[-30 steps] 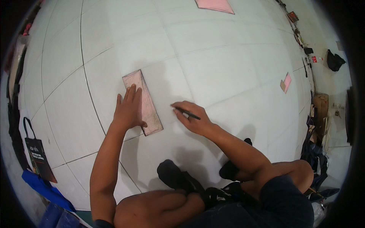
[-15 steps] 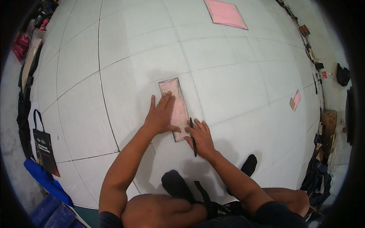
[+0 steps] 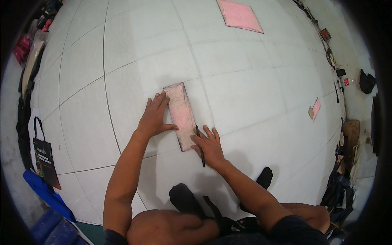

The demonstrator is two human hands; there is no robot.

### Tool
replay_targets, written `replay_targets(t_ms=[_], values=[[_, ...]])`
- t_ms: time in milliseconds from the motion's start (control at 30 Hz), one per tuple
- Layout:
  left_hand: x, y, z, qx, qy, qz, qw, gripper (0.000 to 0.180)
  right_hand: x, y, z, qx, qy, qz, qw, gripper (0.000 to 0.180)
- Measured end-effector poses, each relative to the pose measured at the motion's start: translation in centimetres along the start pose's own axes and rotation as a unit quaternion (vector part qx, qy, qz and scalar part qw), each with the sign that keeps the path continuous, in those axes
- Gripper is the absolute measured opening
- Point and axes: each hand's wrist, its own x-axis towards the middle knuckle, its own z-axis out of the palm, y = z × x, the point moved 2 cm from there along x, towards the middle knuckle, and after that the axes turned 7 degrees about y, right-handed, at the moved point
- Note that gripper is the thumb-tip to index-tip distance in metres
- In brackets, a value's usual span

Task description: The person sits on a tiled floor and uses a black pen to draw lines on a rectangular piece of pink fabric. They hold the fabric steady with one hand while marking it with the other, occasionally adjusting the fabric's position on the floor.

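The pink strip (image 3: 182, 112) lies flat on the floor (image 3: 245, 98), well in from that floor's left and right edges, and from my remote seat I see both hands on it. The left hand (image 3: 154, 116) is spread wide, gripping nothing, its fingertips by the strip's left long edge and its thumb on the face. The right hand (image 3: 209, 148) has its fingers fanned, touching the strip's right side near the close end, with a black pen (image 3: 201, 153) tucked loosely under it. I judge that the tiles look slick, so uneven pressure from the two hands could make the strip skid or turn. The pen worries me too: held that loosely, it could roll free or leave a stray mark; I cannot tell which end is the tip. Farther out, a socked foot (image 3: 185, 200) sits near enough to nudge the strip's close end, while a bigger pink piece (image 3: 241, 16) toward the far edge and a small pink piece (image 3: 316, 108) near the right edge seem safely apart.
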Motion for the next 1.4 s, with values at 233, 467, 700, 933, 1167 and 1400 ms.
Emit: replay_targets(t_ms=[233,467,700,933,1167,1400], values=[[0.4,0.1,-0.2,-0.007,-0.008,0.0,1.0,0.123,0.0,0.2,0.5,0.001,0.012,0.0,1.0,0.036],[0.7,0.1,-0.2,0.036,-0.025,0.0,0.999,0.126,0.1,0.4,0.6,-0.017,-0.004,0.004,1.0,0.034],[0.6,0.8,-1.0,0.045,-0.05,-0.01,0.998,0.135,-0.1,0.2,0.4,0.013,0.023,0.001,1.0,0.035],[0.6,0.8,-0.9,0.044,-0.071,-0.02,0.996,0.14,0.0,0.0,0.4,-0.001,0.003,-0.004,1.0,0.037],[1.0,2.2,-1.5,0.035,-0.091,-0.054,0.994,0.141,0.1,0.0,0.1,-0.013,0.021,-0.029,0.999,0.037],[1.6,3.3,-1.6,0.096,-0.142,-0.065,0.983,0.138,0.7,0.3,-0.5,-0.005,0.026,-0.034,0.999,0.04]])
